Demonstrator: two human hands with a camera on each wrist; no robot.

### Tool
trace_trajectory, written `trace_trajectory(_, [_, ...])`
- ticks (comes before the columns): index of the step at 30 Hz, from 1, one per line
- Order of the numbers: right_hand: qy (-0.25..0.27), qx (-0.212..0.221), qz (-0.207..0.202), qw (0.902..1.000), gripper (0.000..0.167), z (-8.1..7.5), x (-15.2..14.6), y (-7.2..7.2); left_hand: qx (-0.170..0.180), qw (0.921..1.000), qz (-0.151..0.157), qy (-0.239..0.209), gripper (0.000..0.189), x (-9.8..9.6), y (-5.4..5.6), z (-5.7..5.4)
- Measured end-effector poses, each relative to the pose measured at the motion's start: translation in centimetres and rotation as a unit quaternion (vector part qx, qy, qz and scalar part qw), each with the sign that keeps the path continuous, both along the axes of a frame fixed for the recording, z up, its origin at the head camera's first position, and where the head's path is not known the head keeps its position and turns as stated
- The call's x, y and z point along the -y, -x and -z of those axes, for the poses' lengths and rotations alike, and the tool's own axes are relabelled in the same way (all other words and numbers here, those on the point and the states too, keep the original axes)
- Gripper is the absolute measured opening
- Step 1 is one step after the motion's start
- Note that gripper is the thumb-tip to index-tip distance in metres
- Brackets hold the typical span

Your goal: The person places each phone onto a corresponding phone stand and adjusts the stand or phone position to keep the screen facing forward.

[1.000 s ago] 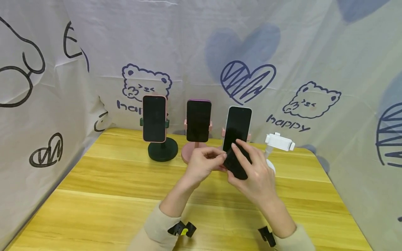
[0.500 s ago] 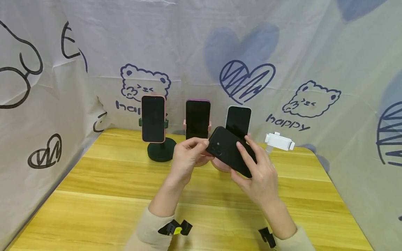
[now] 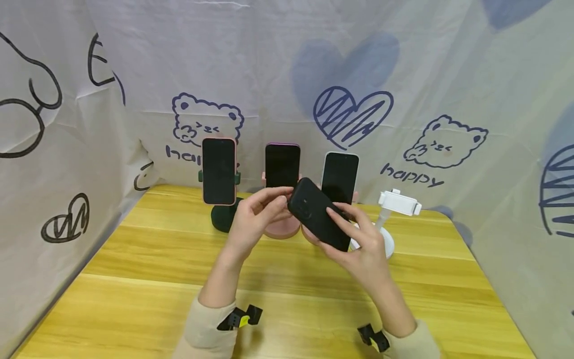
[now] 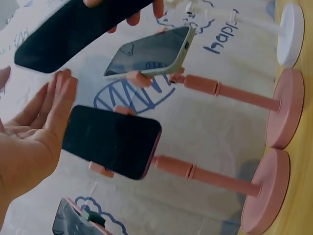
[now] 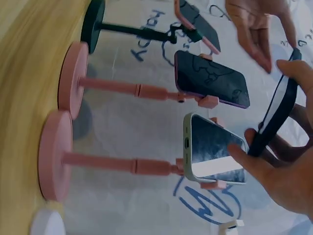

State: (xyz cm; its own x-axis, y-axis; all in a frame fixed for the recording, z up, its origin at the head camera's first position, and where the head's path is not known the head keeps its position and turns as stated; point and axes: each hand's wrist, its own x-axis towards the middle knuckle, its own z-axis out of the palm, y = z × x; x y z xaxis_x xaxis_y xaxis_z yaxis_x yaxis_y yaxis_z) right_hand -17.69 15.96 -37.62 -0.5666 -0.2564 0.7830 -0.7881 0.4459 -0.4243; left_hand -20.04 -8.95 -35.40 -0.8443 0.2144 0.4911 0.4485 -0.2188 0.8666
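My right hand [image 3: 365, 249] grips a black smartphone [image 3: 319, 214] by its lower end, fingers along one edge and thumb along the other. The phone slants up to the left, its camera side facing me in the head view. At its upper end is my left hand [image 3: 253, 219]; in the left wrist view, that hand's [image 4: 34, 132] fingers are loosely extended beside the phone [image 4: 73, 36], not curled round it. Behind the held phone, a purple-edged phone [image 3: 282, 162] and a pale-edged phone [image 3: 340, 172] stand clamped in pink phone stands [image 5: 71, 156].
Left of these, a pink-edged phone [image 3: 219, 172] sits in a dark green stand [image 3: 221, 218]. On the right stands a white phone stand [image 3: 399, 203] with a bare clamp. The wooden table [image 3: 157, 279] meets a printed cloth backdrop [image 3: 278, 75] behind the stands.
The black phone has come up and left from in front of the pale-edged phone, turning its back into view. My left hand has moved left and loosened from the phone's upper end.
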Motion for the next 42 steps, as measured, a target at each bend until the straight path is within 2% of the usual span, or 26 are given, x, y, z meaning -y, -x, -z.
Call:
trace_trajectory(1, [0.023, 0.038, -0.024, 0.9987, 0.068, 0.1, 0.0, 0.0, -0.011, 0.9999, 0.006, 0.009, 0.055, 0.2, 0.1, 0.1])
trace_trajectory(3, [0.066, 0.119, -0.069, 0.9883, 0.062, 0.2, -0.1, -0.2, -0.028, 0.9991, 0.017, 0.027, 0.072, 0.3, 0.2, 0.1])
trace_trajectory(5, [0.110, 0.199, -0.115, 0.9670, 0.058, 0.2, -0.1, -0.2, -0.040, 0.9980, 0.028, 0.040, 0.086, 0.3, 0.3, 0.1])
trace_trajectory(7, [0.134, 0.254, -0.155, 0.9452, 0.055, 0.3, -0.1, -0.1, -0.045, 0.9973, 0.035, 0.046, 0.096, 0.1, 0.3, 0.1])
trace_trajectory(10, [0.152, 0.306, -0.211, 0.9161, 0.055, 0.7, 0.0, 0.3, -0.043, 0.9967, 0.046, 0.052, 0.102, -0.3, 0.3, 0.2])
trace_trajectory(11, [0.152, 0.315, -0.224, 0.9097, 0.055, 0.9, 0.0, 0.4, -0.040, 0.9966, 0.049, 0.053, 0.102, -0.4, 0.2, 0.2])
trace_trajectory(13, [0.152, 0.328, -0.242, 0.9005, 0.056, 1.4, 0.1, 0.6, -0.032, 0.9965, 0.053, 0.056, 0.100, -0.7, 0.1, 0.3])
trace_trajectory(15, [0.150, 0.331, -0.249, 0.8976, 0.056, 1.8, 0.3, 0.8, -0.025, 0.9966, 0.048, 0.062, 0.092, -0.8, 0.0, 0.3])
trace_trajectory(21, [0.143, 0.330, -0.234, 0.9032, 0.056, 2.1, 0.6, 0.8, -0.024, 0.9974, 0.002, 0.068, 0.061, -0.9, -0.2, 0.2])
trace_trajectory(23, [0.128, 0.323, -0.211, 0.9137, 0.055, 1.9, 0.7, 0.6, -0.022, 0.9978, -0.010, 0.062, 0.058, -1.0, -0.3, 0.0])
trace_trajectory(26, [0.093, 0.292, -0.169, 0.9369, 0.052, 1.6, 0.8, 0.2, -0.020, 0.9979, -0.030, 0.055, 0.058, -1.2, -0.5, -0.2])
trace_trajectory(30, [0.064, 0.221, -0.126, 0.9650, 0.053, 1.3, 1.2, -0.3, -0.024, 0.9967, -0.060, 0.049, 0.059, -1.5, -0.8, -0.3])
trace_trajectory(35, [0.041, 0.093, -0.081, 0.9915, 0.053, 1.3, 1.9, -0.5, -0.029, 0.9925, -0.104, 0.057, 0.061, -2.2, -1.1, -0.3])
trace_trajectory(39, [0.024, 0.006, -0.045, 0.9987, 0.048, 1.4, 2.3, -0.4, -0.061, 0.9812, -0.160, 0.089, 0.063, -3.1, -1.3, 0.1])
trace_trajectory(42, [0.014, -0.038, -0.029, 0.9988, 0.046, 1.6, 2.4, -0.2, -0.093, 0.9673, -0.201, 0.124, 0.064, -3.7, -1.3, 0.4])
